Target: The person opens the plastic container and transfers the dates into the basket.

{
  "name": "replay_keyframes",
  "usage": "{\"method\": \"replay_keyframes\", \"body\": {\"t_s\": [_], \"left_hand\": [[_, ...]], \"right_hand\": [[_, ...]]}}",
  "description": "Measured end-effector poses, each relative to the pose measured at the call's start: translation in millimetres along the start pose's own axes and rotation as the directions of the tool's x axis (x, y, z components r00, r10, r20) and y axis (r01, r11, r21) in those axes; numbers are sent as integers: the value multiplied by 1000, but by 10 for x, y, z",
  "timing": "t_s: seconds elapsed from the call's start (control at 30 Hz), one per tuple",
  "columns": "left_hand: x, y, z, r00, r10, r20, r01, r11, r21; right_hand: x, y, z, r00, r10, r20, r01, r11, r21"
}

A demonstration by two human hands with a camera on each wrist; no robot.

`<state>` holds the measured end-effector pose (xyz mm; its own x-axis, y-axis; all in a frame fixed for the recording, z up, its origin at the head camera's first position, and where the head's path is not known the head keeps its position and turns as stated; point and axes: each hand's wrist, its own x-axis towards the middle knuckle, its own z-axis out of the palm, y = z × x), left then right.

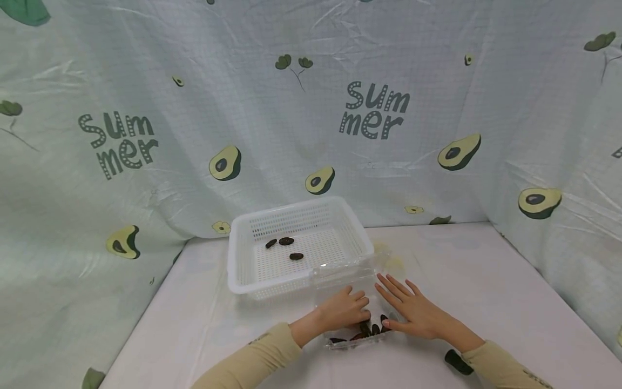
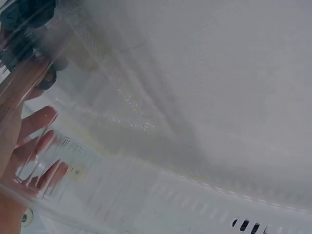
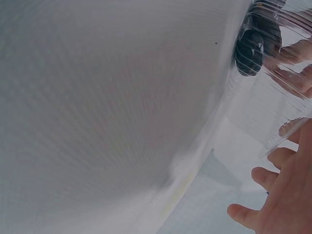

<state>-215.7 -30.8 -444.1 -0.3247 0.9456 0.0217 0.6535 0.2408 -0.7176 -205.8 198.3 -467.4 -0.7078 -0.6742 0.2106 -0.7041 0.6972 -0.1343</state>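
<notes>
A clear plastic clamshell box (image 1: 359, 346) lies on the table with several dark brown dates (image 1: 376, 329) along its near side. My left hand (image 1: 342, 309) reaches into it from the left. Its thumb and index finger pinch a date (image 2: 47, 78), partly hidden by the hand and the plastic, while the other fingers are loosely bent. At the box's right side my right hand (image 1: 420, 313) has its fingers spread. Its thumb lies close to another date (image 1: 385, 323), and in the right wrist view dark dates (image 3: 249, 52) show through the clear wall.
A white perforated basket (image 1: 236, 254) stands behind the box, with three dates (image 1: 296, 256) inside. The box's raised lid (image 1: 342, 270) leans against the basket's front edge. A dark green object (image 1: 458, 362) is beside the right forearm. Printed cloth (image 1: 272, 119) hangs behind the table (image 1: 437, 259).
</notes>
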Motion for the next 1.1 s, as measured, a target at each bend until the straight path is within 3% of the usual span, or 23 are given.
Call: {"method": "replay_keyframes", "body": {"t_s": [0.8, 1.1], "left_hand": [[-1, -13, -13, 1000, -6, 24, 7, 1000, -12], [-52, -41, -73, 998, -52, -22, 52, 998, -19]], "right_hand": [[12, 14, -51, 1000, -5, 6, 5, 1000, 5], [20, 38, -52, 1000, 2, 14, -2, 1000, 18]]}}
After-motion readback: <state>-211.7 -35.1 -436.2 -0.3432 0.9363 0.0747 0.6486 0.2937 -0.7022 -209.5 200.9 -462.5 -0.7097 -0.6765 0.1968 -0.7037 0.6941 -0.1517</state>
